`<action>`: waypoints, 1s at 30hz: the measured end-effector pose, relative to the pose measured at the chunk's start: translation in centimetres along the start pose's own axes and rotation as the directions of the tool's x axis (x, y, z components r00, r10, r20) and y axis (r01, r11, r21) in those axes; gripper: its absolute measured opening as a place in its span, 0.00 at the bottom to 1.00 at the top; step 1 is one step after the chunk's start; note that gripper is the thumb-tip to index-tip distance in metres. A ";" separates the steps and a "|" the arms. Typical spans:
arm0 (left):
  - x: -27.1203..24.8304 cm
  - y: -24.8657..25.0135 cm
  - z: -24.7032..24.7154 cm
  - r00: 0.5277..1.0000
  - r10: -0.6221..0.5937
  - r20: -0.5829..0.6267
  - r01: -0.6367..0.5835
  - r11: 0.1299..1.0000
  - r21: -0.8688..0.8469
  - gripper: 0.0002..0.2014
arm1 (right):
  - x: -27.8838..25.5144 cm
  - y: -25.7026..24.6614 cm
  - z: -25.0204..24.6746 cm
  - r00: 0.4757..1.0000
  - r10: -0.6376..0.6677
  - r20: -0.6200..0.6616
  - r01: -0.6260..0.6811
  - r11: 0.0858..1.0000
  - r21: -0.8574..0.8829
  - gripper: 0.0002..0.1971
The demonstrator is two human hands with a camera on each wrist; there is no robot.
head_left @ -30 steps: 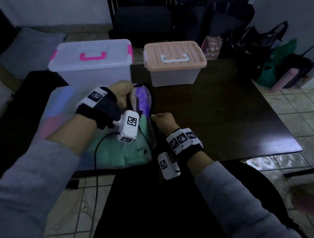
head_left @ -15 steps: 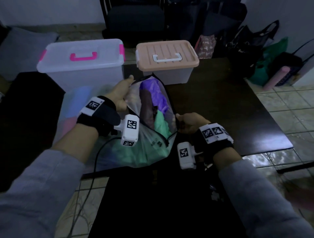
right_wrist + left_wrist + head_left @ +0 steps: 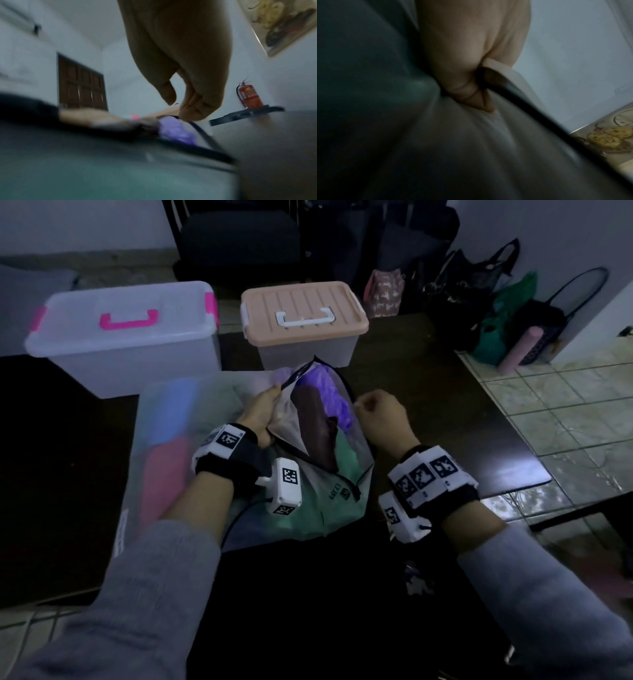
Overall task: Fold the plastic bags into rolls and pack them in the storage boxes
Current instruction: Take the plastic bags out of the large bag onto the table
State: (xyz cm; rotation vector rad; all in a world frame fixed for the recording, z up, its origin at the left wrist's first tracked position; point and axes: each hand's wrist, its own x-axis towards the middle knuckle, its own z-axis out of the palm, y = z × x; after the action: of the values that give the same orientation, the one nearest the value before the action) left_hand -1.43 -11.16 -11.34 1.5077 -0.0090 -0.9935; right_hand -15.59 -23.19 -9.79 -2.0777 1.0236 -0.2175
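Two storage boxes stood beyond the hands: one clear box with a pink handle (image 3: 126, 337) past the left hand, one box with a peach lid (image 3: 303, 320) ahead, between the hands. One zippered clear pouch (image 3: 329, 487) lay between the two hands, with three bags showing inside: one purple (image 3: 334, 395), one brown (image 3: 313, 426), one green (image 3: 346, 450).

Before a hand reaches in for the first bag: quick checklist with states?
1. Zip pouch mouth spread open: ok.
2. Left hand grips the pouch's left edge: ok.
3. Right hand pinches the right edge or zipper pull: ok.
4. Bags visible inside, purple bag on top: ok.
5. Pink-lidded box open to receive rolls: not ok, lid on.
6. Clear box open: not ok, lid on.
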 end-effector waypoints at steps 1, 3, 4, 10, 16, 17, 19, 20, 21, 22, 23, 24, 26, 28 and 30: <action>-0.1 0.0 0.0 1.000 -0.003 -0.001 0.003 1.000 -0.009 0.21 | -0.3 -1.1 0.4 0.997 -0.002 0.075 -0.005 0.996 0.086 0.12; -0.2 0.0 -0.1 1.000 -0.008 0.001 0.008 0.999 -0.040 0.22 | -0.9 -3.0 1.4 0.964 0.073 0.256 -0.123 0.975 0.185 0.13; -0.2 0.0 -0.2 1.000 -0.018 -0.001 0.018 0.998 -0.057 0.23 | -1.1 -3.8 1.7 0.938 0.117 0.326 -0.176 0.972 0.159 0.14; -0.8 0.1 -0.2 0.999 -0.030 -0.023 0.028 0.995 -0.098 0.31 | -0.3 -5.1 3.0 0.840 0.233 0.490 -0.425 0.845 0.326 0.31; -0.3 -0.1 0.1 0.998 0.005 0.064 0.013 0.958 -0.287 0.32 | 0.4 -4.2 4.3 0.835 0.183 0.520 -0.380 0.873 0.304 0.52; -0.4 -0.1 0.1 0.997 -0.001 0.078 0.024 0.956 -0.294 0.32 | 0.5 -4.1 4.8 0.841 0.158 0.517 -0.360 0.876 0.319 0.52; -0.3 -0.1 0.0 0.997 -0.009 0.079 0.032 0.958 -0.284 0.32 | -0.8 -5.1 4.6 0.870 0.120 0.478 -0.320 0.875 0.364 0.41; -0.2 -0.1 0.1 0.997 -0.013 0.077 0.034 0.959 -0.283 0.32 | -1.3 -5.4 4.1 0.890 0.120 0.439 -0.309 0.868 0.389 0.33; 0.0 -0.2 0.1 0.997 -0.013 0.073 0.033 0.958 -0.285 0.31 | -1.1 -5.3 3.6 0.907 0.134 0.400 -0.314 0.848 0.428 0.26; 0.2 -0.2 0.3 0.997 -0.012 0.077 0.033 0.957 -0.287 0.31 | -0.8 -4.9 2.8 0.916 0.151 0.371 -0.330 0.808 0.487 0.22; 0.3 -0.4 0.4 0.997 -0.007 0.081 0.030 0.955 -0.296 0.29 | -0.5 -4.7 1.7 0.920 0.174 0.352 -0.354 0.755 0.552 0.19; 0.4 -0.5 0.7 0.997 -0.003 0.081 0.027 0.954 -0.300 0.27 | 0.1 -4.4 0.3 0.919 0.199 0.341 -0.377 0.700 0.607 0.17; 1.0 -0.9 1.3 1.000 0.008 0.030 0.000 0.962 -0.273 0.24 | 1.5 -3.6 -2.7 0.911 0.237 0.338 -0.410 0.620 0.669 0.13; 1.5 -1.3 1.8 0.998 0.031 -0.063 -0.044 0.976 -0.213 0.21 | 2.6 -2.1 -5.6 0.915 0.300 0.270 -0.403 0.648 0.646 0.17; 2.1 -1.6 2.4 0.993 0.049 -0.110 -0.069 0.980 -0.186 0.22 | 3.9 0.0 -8.1 0.915 0.384 0.126 -0.395 0.784 0.479 0.27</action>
State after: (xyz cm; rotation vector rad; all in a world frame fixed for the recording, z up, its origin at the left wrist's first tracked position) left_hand -2.28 -13.87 -13.50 1.3745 0.1123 -0.8426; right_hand -16.77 -30.74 -5.09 -1.3653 1.2123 -0.2170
